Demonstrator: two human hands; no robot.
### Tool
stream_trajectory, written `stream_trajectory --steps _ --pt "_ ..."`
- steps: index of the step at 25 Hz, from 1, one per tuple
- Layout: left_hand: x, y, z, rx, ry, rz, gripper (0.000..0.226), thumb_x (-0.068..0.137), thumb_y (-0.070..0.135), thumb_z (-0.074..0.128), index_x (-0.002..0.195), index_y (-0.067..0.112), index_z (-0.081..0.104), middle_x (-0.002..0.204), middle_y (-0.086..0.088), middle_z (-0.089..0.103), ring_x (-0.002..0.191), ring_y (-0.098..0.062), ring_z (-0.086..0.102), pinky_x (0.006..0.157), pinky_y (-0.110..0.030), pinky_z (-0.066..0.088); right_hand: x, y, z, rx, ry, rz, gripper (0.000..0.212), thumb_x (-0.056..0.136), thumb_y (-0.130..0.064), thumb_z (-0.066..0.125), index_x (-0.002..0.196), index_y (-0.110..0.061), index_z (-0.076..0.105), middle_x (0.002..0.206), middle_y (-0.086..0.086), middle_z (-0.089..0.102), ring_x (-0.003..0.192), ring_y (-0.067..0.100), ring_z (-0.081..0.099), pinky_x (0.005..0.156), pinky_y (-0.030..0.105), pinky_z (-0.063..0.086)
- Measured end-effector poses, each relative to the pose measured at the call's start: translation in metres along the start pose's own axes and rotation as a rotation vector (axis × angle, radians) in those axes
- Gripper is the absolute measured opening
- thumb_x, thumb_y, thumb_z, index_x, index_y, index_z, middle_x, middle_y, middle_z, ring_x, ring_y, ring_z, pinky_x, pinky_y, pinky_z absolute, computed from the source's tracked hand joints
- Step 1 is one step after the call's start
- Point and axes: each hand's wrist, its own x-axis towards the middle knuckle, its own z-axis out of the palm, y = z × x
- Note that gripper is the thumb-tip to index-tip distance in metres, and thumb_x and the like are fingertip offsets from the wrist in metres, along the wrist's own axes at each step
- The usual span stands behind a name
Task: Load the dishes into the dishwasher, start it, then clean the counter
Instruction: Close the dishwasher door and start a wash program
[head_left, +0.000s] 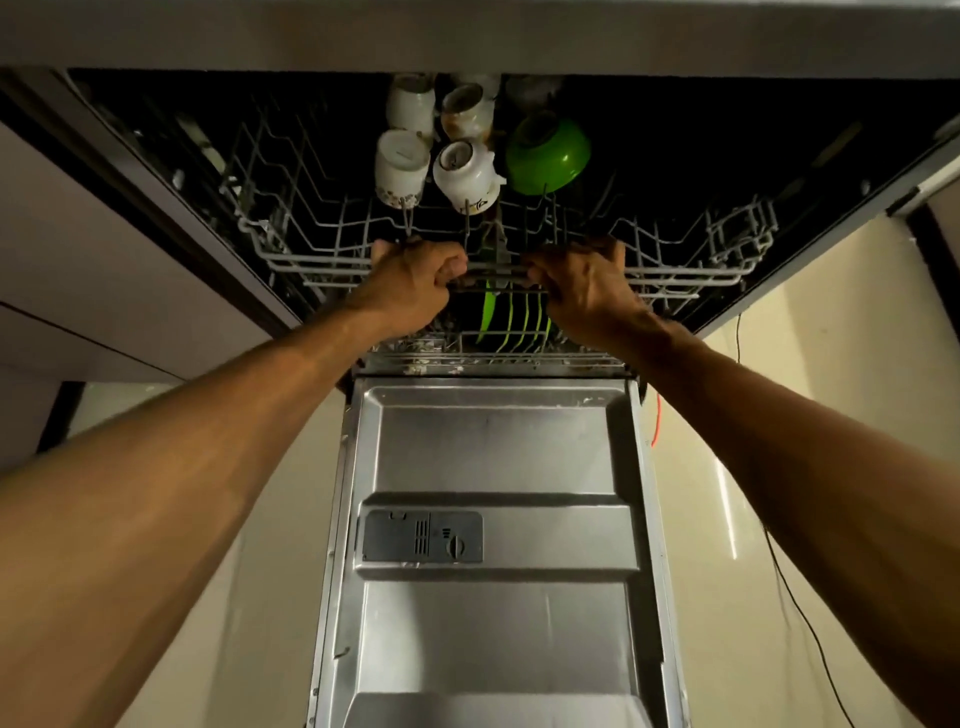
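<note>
The dishwasher stands open with its steel door (493, 467) folded down toward me. My left hand (415, 283) and my right hand (584, 283) both grip the front rail of the upper rack (311, 260), fingers curled round the wire. Several white mugs (402, 166) and a green bowl (548, 156) sit upside down in that rack. Below it, green plates (511, 319) stand on edge in the lower rack (493, 358). The back of the tub is dark.
The counter's underside (467, 31) runs across the top. Cabinet fronts (78, 270) flank the left. A detergent compartment (422, 536) sits in the door. Black and orange cables (779, 571) lie on the pale floor at right.
</note>
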Motion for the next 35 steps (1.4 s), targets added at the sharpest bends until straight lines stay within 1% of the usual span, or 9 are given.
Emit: stream_trajectory --steps 7,11,14,18,23,28,31,33,35 --pt "-0.007 0.009 -0.002 0.042 0.021 -0.026 0.022 0.090 0.000 0.041 0.092 0.019 0.053 0.074 0.007 0.045 0.089 -0.018 0.040 0.077 -0.031 0.015 -0.005 -0.005 -0.002 -0.057 0.055 0.005 0.029 0.102 -0.018 0.039 0.120 -0.021 0.061 0.105 -0.002 0.064 0.110 0.023 0.055 0.101 0.036 0.018" --pt "-0.020 0.010 0.022 0.033 0.282 -0.010 0.020 0.095 0.014 0.045 0.107 0.016 0.060 0.106 -0.009 0.061 0.113 -0.026 0.049 0.097 -0.032 0.024 -0.014 -0.010 0.007 -0.145 0.136 0.017 0.036 0.102 -0.028 0.036 0.131 -0.020 0.054 0.132 0.007 0.056 0.127 0.026 0.046 0.106 0.039 0.021" --pt "-0.055 0.021 0.066 -0.116 0.513 0.056 0.047 0.093 0.020 0.048 0.138 0.005 0.046 0.147 -0.014 0.041 0.139 -0.031 0.033 0.118 -0.033 0.021 -0.040 -0.015 0.030 -0.174 0.258 0.042 0.056 0.097 -0.039 0.037 0.148 -0.016 0.036 0.153 0.006 0.037 0.144 0.025 0.027 0.119 0.044 0.012" --pt "-0.115 0.027 0.135 -0.295 0.371 0.079 0.058 0.091 0.021 0.051 0.141 -0.006 0.037 0.146 -0.025 0.039 0.137 -0.035 0.037 0.116 -0.037 0.031 -0.100 -0.028 0.084 0.030 0.278 0.085 0.068 0.095 -0.043 0.036 0.152 -0.008 0.025 0.159 0.012 0.025 0.147 0.025 0.022 0.120 0.045 0.018" --pt "-0.216 0.043 0.222 -0.599 0.070 -0.522 0.046 0.095 0.026 0.057 0.136 0.008 0.047 0.140 -0.012 0.051 0.128 -0.025 0.048 0.104 -0.032 0.040 -0.216 -0.039 0.171 0.441 0.066 0.405 0.058 0.099 -0.044 0.048 0.144 -0.009 0.038 0.147 0.012 0.046 0.132 0.022 0.046 0.100 0.024 0.039" --pt "-0.342 0.038 0.337 -1.100 -0.245 -1.412 0.028 0.091 0.039 0.061 0.085 0.012 0.063 0.095 -0.010 0.068 0.090 -0.025 0.064 0.094 -0.043 0.052 -0.359 -0.047 0.267 0.758 -0.150 0.966 0.044 0.096 -0.053 0.046 0.106 -0.012 0.060 0.106 0.009 0.065 0.109 0.028 0.061 0.080 0.027 0.046" --pt "-0.404 0.038 0.387 -1.194 -0.232 -1.686 0.038 0.089 0.046 0.062 0.094 0.008 0.062 0.097 -0.012 0.066 0.088 -0.025 0.063 0.085 -0.038 0.054 -0.427 -0.053 0.317 0.904 -0.228 1.411 0.055 0.096 -0.056 0.043 0.092 -0.004 0.064 0.090 0.021 0.066 0.093 0.036 0.065 0.083 0.041 0.053" --pt "-0.430 0.032 0.413 -1.286 -0.174 -1.825 0.045 0.088 0.049 0.062 0.097 0.005 0.058 0.093 -0.013 0.060 0.085 -0.023 0.059 0.075 -0.033 0.051 -0.457 -0.054 0.345 1.009 -0.244 1.638 0.054 0.093 -0.060 0.045 0.078 -0.011 0.061 0.067 0.011 0.058 0.065 0.024 0.059 0.070 0.035 0.052" --pt "-0.444 0.020 0.432 -1.417 -0.085 -1.905 0.050 0.086 0.051 0.064 0.102 0.005 0.051 0.099 -0.014 0.054 0.096 -0.026 0.056 0.080 -0.034 0.048 -0.475 -0.049 0.369 1.130 -0.226 1.774 0.055 0.092 -0.061 0.048 0.092 -0.008 0.063 0.060 0.004 0.045 0.054 0.014 0.044 0.058 0.028 0.042"
